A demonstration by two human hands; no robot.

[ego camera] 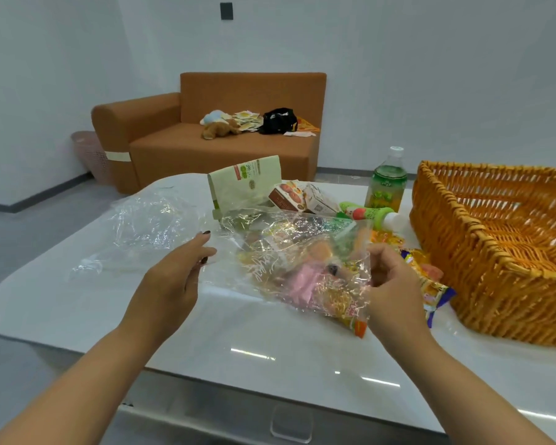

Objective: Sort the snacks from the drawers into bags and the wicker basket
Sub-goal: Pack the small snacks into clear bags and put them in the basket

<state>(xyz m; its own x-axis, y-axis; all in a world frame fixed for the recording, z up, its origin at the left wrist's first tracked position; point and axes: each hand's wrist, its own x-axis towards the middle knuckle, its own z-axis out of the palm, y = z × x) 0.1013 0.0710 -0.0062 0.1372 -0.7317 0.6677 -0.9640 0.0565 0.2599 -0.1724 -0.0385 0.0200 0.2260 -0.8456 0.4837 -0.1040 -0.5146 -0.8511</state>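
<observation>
A clear plastic bag (289, 252) with several small snack packets inside hangs just above the white table (238, 332). My right hand (389, 277) pinches its right edge. My left hand (180, 271) pinches the bag's left edge between thumb and fingers. A second clear bag (142, 229) lies crumpled at the left. Orange and purple snack packets (430, 284) lie beside the wicker basket (495, 252), which stands at the right and looks empty. A green paper pouch (241, 184), two small boxes (302, 195), a lying green bottle (369, 213) and an upright green drink bottle (387, 181) stand behind.
A drawer front with a clear handle (291, 423) shows below the table's near edge. Beyond the table stands an orange sofa (212, 133) with soft toys and a black bag on it. A pink bin (90, 155) stands left of the sofa.
</observation>
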